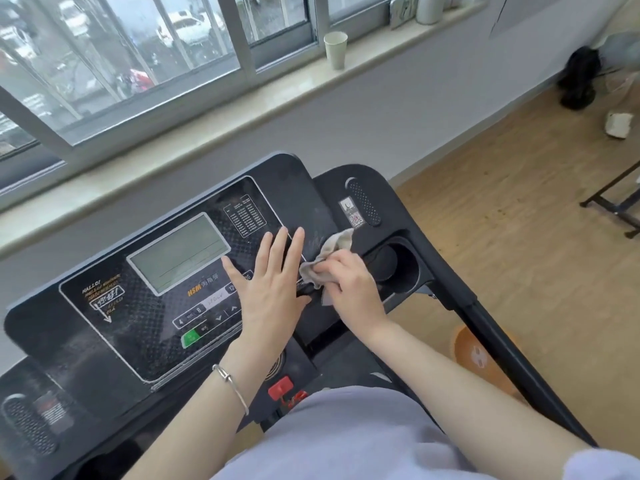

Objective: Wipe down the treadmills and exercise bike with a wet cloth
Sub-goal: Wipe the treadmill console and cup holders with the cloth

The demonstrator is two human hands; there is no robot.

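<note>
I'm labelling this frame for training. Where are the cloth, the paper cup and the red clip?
cloth point(338, 243): head view, on its loose upper flap.
paper cup point(335, 50): head view, middle of its side wall.
red clip point(280, 388): head view, centre of its red face.

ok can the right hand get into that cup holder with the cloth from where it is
Probably yes. The right hand grips the cloth right beside the cup holder, nothing lies between them, and the left hand rests flat on the console on the other side.
</note>
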